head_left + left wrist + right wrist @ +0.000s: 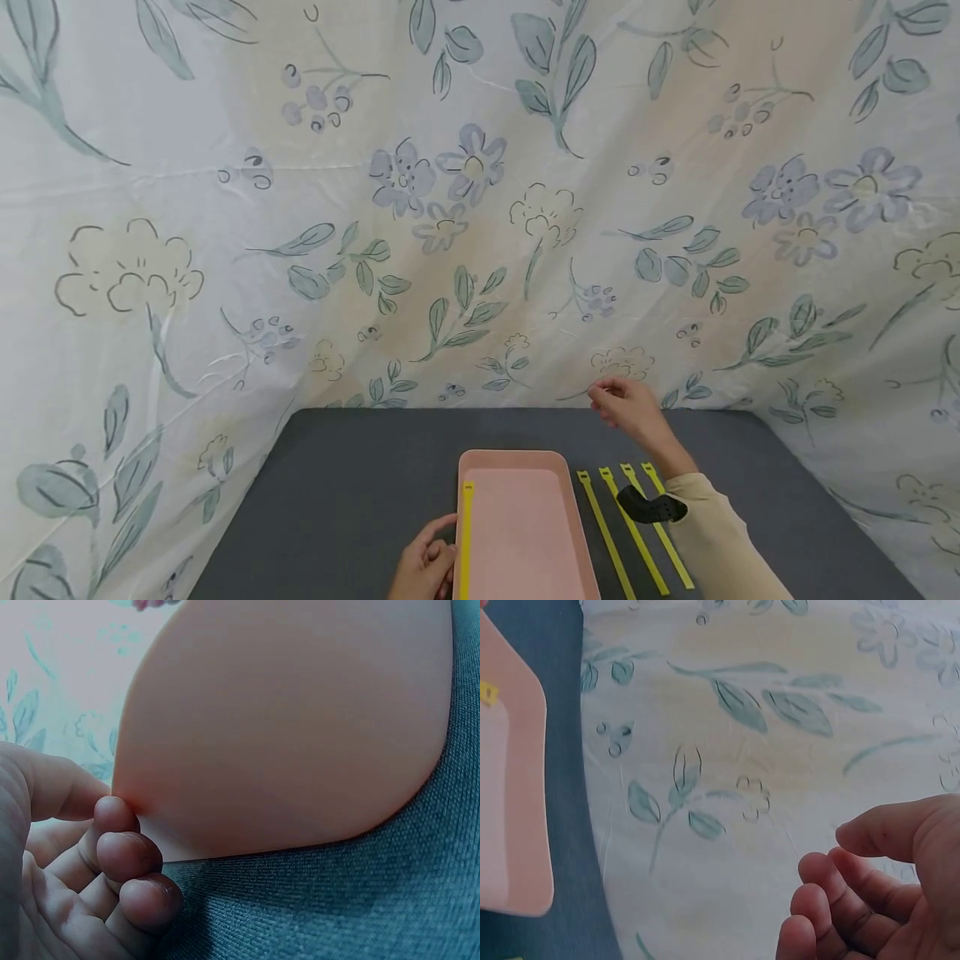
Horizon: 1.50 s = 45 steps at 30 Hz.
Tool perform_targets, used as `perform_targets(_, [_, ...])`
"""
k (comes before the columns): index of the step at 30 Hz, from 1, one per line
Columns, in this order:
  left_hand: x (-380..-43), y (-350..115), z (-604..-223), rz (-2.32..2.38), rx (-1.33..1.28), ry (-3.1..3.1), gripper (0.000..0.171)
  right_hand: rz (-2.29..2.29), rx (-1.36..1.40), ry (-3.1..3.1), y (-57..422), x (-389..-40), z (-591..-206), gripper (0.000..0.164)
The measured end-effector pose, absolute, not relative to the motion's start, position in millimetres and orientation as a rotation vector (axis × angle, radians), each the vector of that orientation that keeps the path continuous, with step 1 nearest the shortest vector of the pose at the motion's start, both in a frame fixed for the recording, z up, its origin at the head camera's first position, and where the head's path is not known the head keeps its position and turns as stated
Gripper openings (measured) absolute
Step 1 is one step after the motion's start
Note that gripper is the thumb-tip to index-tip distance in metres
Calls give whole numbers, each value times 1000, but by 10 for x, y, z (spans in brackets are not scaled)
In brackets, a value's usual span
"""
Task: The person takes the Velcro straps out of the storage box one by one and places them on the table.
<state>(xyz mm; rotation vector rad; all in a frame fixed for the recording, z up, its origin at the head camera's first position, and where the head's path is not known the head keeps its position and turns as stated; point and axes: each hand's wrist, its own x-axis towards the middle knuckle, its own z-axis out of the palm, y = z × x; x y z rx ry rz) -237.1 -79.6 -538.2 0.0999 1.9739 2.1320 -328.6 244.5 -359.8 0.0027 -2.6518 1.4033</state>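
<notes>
A pink tray point(525, 533) lies on the dark table, with one yellow cable strap point(467, 533) lengthwise along its left side. My left hand point(427, 562) holds the tray's left edge; in the left wrist view that hand point(82, 862) pinches the rim between thumb and fingers. My right hand point(633, 417) is raised over the far right part of the table, beyond the straps. Seen from the right wrist, the hand point(885, 877) has loosely bent fingers, thumb apart from them, and nothing between. Several more yellow straps point(606, 533) with slotted heads lie right of the tray.
The dark grey table point(360, 483) ends at a floral cloth point(480, 250) that hangs behind and along both sides. A black band point(651, 506) on my right wrist partly covers two of the straps from the head view.
</notes>
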Motion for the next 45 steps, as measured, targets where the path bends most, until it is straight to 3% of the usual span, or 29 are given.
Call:
perform_targets(23, [-2364, -782, -5369, 2142, 101, 1961, 49, 1551, 148, -2687, 1726, -3318, -3592, 25])
perform_targets(37, [-2373, -784, -5357, 2134, 121, 1952, 48, 1711, 306, -2663, 1472, -3271, -3834, 20])
perform_targets(45, [-2370, -799, -5364, 2129, 111, 1973, 48, 1749, 253, -2691, 1351, -3199, -4043, 20])
